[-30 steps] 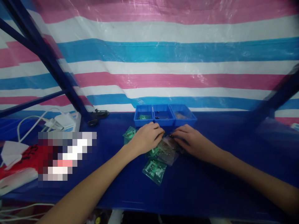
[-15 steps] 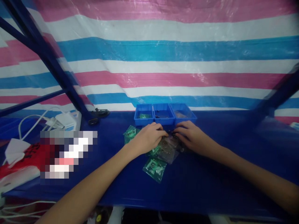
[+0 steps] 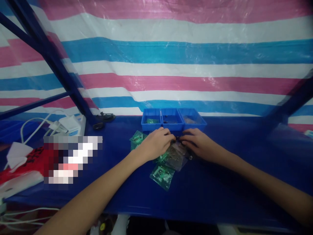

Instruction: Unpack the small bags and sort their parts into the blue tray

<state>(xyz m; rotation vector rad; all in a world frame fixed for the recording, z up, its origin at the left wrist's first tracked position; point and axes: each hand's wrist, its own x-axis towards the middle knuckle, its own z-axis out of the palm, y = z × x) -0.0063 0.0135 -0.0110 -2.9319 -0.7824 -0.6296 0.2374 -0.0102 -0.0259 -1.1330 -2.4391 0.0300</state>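
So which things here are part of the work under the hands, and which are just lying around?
In hand:
left hand and right hand, fingertips meeting over a small dark part
clear parts bags
green parts bags
three blue bins

Lying about:
white charger and cables
red and white plastic bag

the left hand and right hand have crept toward 12 o'clock, closer to the trays, fingertips now nearly touching over the clear bag.
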